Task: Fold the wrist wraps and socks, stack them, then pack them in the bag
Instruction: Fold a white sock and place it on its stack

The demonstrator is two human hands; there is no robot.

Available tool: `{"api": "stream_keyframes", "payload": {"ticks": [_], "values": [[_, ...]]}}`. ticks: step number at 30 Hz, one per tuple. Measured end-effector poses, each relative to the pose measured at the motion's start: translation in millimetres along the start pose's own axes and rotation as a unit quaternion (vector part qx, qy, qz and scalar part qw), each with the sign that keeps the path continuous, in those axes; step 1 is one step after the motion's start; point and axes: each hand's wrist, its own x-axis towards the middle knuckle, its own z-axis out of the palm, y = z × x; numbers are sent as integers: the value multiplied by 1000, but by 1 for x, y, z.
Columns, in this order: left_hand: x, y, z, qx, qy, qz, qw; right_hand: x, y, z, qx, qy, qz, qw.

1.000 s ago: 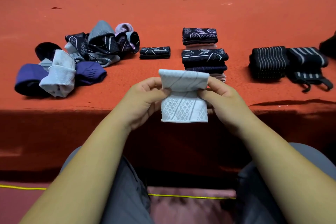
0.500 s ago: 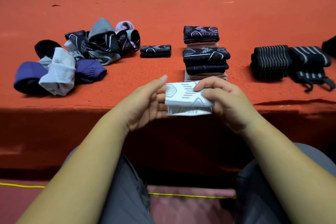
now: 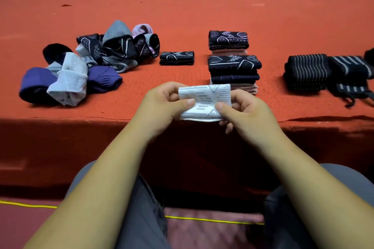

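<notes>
White sock: a folded knit sock (image 3: 204,101) with grey dashes and thin grey lines, held in the air over the near edge of the tabletop (image 3: 182,12), just in front of the nearer stack.
Left hand grip: the left hand (image 3: 159,109) pinches the sock's left end, thumb on the patterned face and fingers curled behind it.
Right hand grip: the right hand (image 3: 249,115) pinches the right end the same way, thumb on top near the lower right corner.
Sock against the grip: it spans the gap between both hands, with its middle bare between the two thumbs.
Axis: the long side runs left to right, parallel to the near edge, and the patterned face tilts up toward the camera.
Shape: a flat, soft rectangle in several layers, thicker along its lower edge.
Nearer stack (image 3: 234,66): folded dark patterned socks over pale pink ones, at mid tabletop.
Farther stack (image 3: 228,39): a shorter pile touching or just behind the nearer one.
Single folded sock (image 3: 176,58): dark, lying flat left of the stacks.
Loose heap (image 3: 117,46): unfolded dark, grey and lilac socks toward the left.
Purple and grey socks (image 3: 66,83): crumpled near the left near edge.
Wrist wraps (image 3: 306,72): black ribbed with pale stripes, folded, toward the right edge.
</notes>
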Motion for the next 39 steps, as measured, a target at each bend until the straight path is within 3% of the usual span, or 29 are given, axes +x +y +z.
{"api": "stream_keyframes", "payload": {"ticks": [6, 15, 25, 29, 33, 39], "values": [[7, 1, -5, 1, 47, 5, 999, 5, 3, 10, -8, 34, -2, 999], [20, -6, -28, 15, 43, 36, 998, 8, 4, 33, 6, 47, -16, 999], [50, -11, -62, -22, 135, 68, 988, 53, -8, 85, 46, 55, -16, 997], [68, -14, -78, -2, 190, 76, 979, 89, -9, 110, 47, 90, -17, 995], [90, -15, -83, -65, 234, 60, 968, 138, -11, 127, 69, 147, -10, 987], [128, -11, -83, -6, 189, 84, 978, 204, -7, 137, 73, 232, -16, 970]]}}
